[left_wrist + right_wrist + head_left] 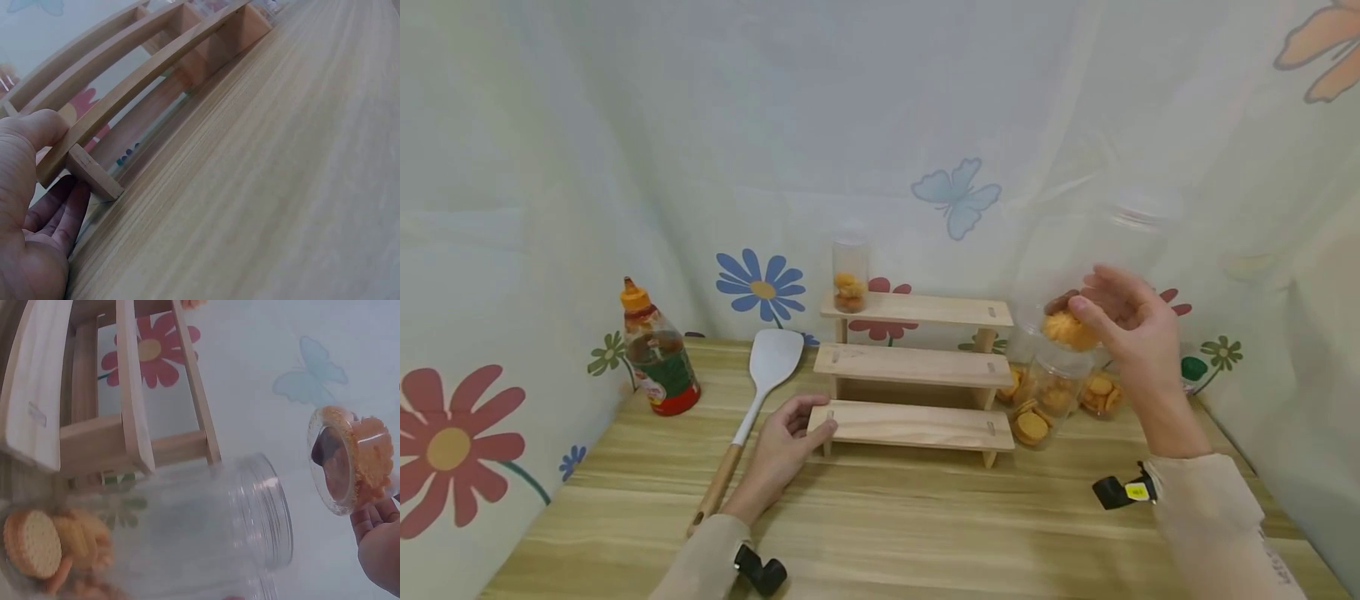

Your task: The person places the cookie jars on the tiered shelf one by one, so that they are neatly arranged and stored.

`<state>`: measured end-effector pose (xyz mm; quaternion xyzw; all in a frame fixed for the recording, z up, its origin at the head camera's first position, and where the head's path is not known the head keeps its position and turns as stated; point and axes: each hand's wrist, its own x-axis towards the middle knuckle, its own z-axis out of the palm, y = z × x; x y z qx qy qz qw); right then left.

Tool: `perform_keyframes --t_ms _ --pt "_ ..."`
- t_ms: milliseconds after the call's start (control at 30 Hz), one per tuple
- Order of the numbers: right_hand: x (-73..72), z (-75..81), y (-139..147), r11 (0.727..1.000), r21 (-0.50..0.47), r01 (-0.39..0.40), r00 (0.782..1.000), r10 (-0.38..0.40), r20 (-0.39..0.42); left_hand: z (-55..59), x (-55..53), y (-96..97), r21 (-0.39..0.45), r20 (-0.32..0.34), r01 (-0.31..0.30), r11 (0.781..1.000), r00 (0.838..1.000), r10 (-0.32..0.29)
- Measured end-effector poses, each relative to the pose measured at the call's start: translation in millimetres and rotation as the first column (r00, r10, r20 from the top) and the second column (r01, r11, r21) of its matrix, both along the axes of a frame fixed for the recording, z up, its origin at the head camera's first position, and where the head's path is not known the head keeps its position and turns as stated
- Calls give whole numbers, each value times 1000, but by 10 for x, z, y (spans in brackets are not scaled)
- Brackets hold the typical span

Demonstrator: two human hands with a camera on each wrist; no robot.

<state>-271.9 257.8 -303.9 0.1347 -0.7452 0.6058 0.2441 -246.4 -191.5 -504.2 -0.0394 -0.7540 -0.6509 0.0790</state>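
Observation:
My left hand grips the left end of the lowest board of a three-step wooden shelf rack. Its thumb lies over the board and its fingers reach underneath, beside the leg, as the left wrist view shows. In the air right of the rack, my right hand holds a clear jar that leans to the right. Orange-brown cookies lie in the jar's bottom. Below this jar stands another clear jar with round cookies. A small clear jar of snacks sits at the left of the top shelf.
Another jar of cookies stands right of the rack, with a green cap behind. Left of the rack lie a white spatula with a wooden handle and a red sauce bottle, upright. A flower-printed cloth hangs behind.

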Motion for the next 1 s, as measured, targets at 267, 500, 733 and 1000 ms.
perform_keyframes --t_ms 267,500,733,1000 --pt "-231 78 -372 994 91 -58 998 56 28 -8 -22 -13 0 4 1 1000 1000 -1" --pt "-439 106 -715 988 37 -153 988 152 36 0 -1 -5 -4 -15 6 1000 1000 -6" --pt "-619 95 -1073 977 41 -210 977 208 49 -14 0 -22 2 -10 1 1000 1000 -1" --pt "-785 77 -1388 976 79 -205 977 199 82 -3 -11 -11 7 -17 7 1000 1000 -7"
